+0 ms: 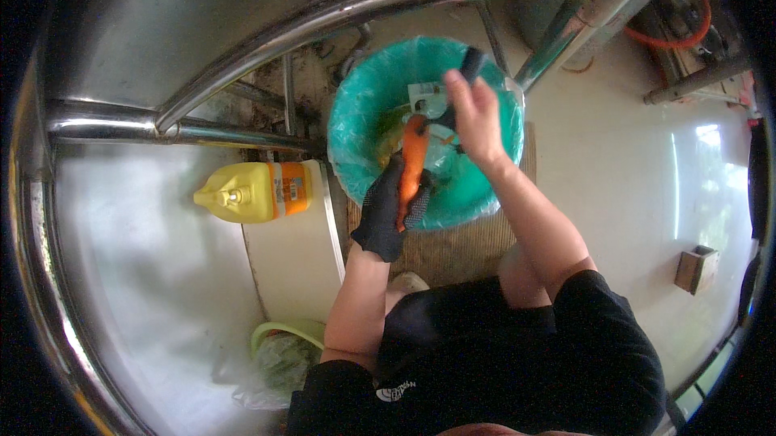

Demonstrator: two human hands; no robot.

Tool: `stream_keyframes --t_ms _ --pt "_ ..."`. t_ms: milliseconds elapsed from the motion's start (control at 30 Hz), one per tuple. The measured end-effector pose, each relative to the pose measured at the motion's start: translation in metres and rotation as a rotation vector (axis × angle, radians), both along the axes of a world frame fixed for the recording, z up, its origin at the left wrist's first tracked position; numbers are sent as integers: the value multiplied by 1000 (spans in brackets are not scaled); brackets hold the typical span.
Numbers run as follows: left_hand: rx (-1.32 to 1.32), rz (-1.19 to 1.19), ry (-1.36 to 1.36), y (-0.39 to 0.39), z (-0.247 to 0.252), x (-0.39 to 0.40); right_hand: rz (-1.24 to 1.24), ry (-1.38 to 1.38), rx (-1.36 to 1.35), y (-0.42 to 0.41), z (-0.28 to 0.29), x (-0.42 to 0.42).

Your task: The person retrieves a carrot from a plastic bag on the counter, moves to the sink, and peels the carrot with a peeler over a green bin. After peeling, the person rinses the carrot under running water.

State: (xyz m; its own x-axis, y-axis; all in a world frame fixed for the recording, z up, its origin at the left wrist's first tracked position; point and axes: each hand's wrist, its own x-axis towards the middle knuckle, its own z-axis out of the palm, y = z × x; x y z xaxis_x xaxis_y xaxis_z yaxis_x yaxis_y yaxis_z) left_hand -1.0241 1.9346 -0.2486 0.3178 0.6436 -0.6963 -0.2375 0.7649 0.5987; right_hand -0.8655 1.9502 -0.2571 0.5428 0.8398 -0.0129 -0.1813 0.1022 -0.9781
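My left hand (pixel 388 209), in a black glove with a dotted grip surface, is closed around the lower part of a carrot (pixel 414 151). The carrot points away from me over a green tub (pixel 357 102) lined with clear plastic. My bare right hand (pixel 476 112) grips a black-handled peeler (pixel 472 63), blurred by motion. Its dark head lies close beside the carrot's far end; whether they touch I cannot tell. Inside the tub are peelings (pixel 391 133) and a printed piece of packaging (pixel 424 98), partly hidden by my hands.
Left of the tub lies a yellow plastic jug (pixel 242 192) with an orange label. Steel pipe framing (pixel 242 54) crosses above and left. Beside my left elbow is a light-green basket (pixel 285 328) with a plastic bag. A small box (pixel 696 269) stands at right; ribbed matting (pixel 461 248) lies below the tub.
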Motion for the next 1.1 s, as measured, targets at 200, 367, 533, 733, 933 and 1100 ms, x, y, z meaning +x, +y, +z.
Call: stream_keyframes --t_ms 200,367,533,733,933,1100 --pt "-53 -112 -168 -2 -15 -16 -220 -272 -96 18 -21 5" --pt "-3 -76 -30 -2 -20 -15 -156 11 75 11 -12 -1" --pt "99 -42 -72 1 -27 -10 -210 -328 -198 23 -30 6" --pt "215 -48 -7 2 -28 -3 -14 -110 43 12 -19 -6" --pt "173 -84 92 6 -34 -9 -282 -259 -132 29 -26 9" --pt "300 -123 193 11 -46 -13 33 -203 59 19 -24 -6"
